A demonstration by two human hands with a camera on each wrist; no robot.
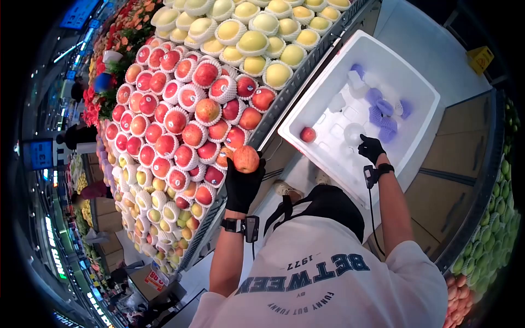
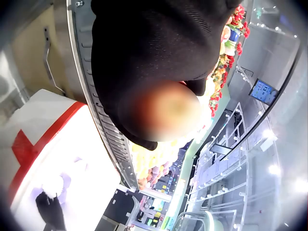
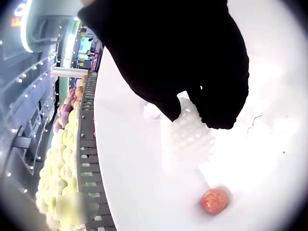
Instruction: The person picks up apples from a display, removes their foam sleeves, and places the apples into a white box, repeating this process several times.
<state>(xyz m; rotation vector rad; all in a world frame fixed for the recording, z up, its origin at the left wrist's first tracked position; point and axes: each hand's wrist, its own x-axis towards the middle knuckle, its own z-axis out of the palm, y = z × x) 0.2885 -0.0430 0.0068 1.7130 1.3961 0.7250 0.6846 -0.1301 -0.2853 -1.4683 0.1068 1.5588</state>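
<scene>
Apple [image 1: 246,159] sat in the left hand [image 1: 243,187], fingers curled round it, beside the fruit rack [image 1: 298,82]. Right hand [image 1: 372,148] pinched a white foam net [image 1: 354,134] inside the bin [image 1: 396,75]. Step looked like sleeving prep; next move likely called for spreading the net open.

Shirt [image 1: 328,281]: BETWEEN, 1977, BY, FUNNY BUT FUNNY | red sign [image 1: 155,280]: digits unclear

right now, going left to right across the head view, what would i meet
Lower blue screen, left hand holding a red apple, lone apple in the white crate, white foam net pinched in the right hand, yellow floor sign.
</scene>
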